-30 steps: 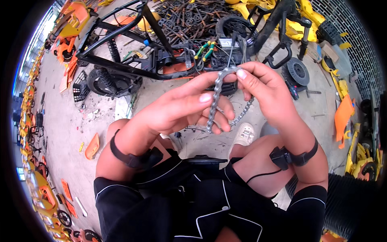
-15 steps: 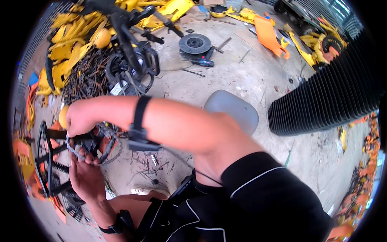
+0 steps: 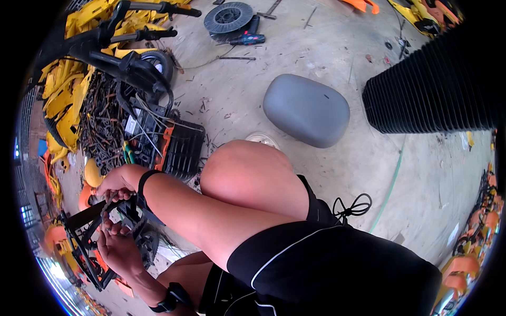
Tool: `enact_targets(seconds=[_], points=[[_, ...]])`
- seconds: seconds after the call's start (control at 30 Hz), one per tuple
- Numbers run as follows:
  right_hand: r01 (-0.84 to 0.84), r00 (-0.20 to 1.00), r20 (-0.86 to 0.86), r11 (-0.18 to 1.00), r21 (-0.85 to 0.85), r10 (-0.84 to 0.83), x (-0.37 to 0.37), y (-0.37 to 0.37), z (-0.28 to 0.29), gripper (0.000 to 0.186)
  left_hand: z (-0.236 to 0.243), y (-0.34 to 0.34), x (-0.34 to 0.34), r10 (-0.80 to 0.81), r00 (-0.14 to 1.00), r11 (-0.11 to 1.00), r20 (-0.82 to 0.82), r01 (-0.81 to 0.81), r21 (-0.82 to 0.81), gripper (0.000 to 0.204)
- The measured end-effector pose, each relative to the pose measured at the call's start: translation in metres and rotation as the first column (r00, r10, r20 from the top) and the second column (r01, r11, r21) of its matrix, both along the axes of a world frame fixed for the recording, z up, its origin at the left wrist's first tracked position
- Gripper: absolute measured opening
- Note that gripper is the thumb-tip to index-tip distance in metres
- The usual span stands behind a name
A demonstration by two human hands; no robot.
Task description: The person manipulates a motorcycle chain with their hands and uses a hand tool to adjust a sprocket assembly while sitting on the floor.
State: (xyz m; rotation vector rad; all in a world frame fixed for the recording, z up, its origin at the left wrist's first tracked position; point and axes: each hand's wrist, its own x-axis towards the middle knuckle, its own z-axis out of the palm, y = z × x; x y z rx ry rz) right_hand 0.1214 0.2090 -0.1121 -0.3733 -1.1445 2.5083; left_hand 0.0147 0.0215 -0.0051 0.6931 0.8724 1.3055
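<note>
1. Open floor (image 3: 421, 179) spreads around the grey seat (image 3: 307, 110); rightward, we see it meet the black ribbed stack's (image 3: 437, 84) edge.
2. Left of the seat stands a black slatted box (image 3: 184, 150); we cannot tell its contents.
3. Lower left of the seat, our right hand (image 3: 118, 182) pinches the chain (image 3: 108, 203); our left hand (image 3: 121, 252) bends its fingers beside it, grip unclear.

Bright, diffuse light covers the floor (image 3: 369, 168) around the grey cushion (image 3: 307, 110); far below-left of it, glare whitens the fisheye-curved rim. To its right, the black ribbed object (image 3: 421, 92) darkens into vignetting.
</note>
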Motion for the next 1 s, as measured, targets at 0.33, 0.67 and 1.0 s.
enact_targets(seconds=[0.33, 0.67, 1.0], points=[[0.112, 0.994, 0.02, 0.977, -0.18, -0.11, -0.019, 0.006, -0.064, 0.042, 0.002, 0.019, 0.007, -0.022, 0.997, 0.998, -0.074, 0.017, -0.06, 0.039], [0.282, 0.932, 0.266, 0.954, -0.102, -0.247, -0.007, 0.009, -0.086, 0.03, -0.023, 0.039, -0.002, 0.021, 0.994, 0.991, -0.107, -0.035, -0.13, 0.053], [-0.222, 0.539, 0.702, 0.725, 0.652, -0.466, 0.033, -0.014, -0.098, 0.033, -0.035, 0.034, -0.015, 0.006, 1.0, 0.987, -0.022, -0.01, -0.162, 0.053]])
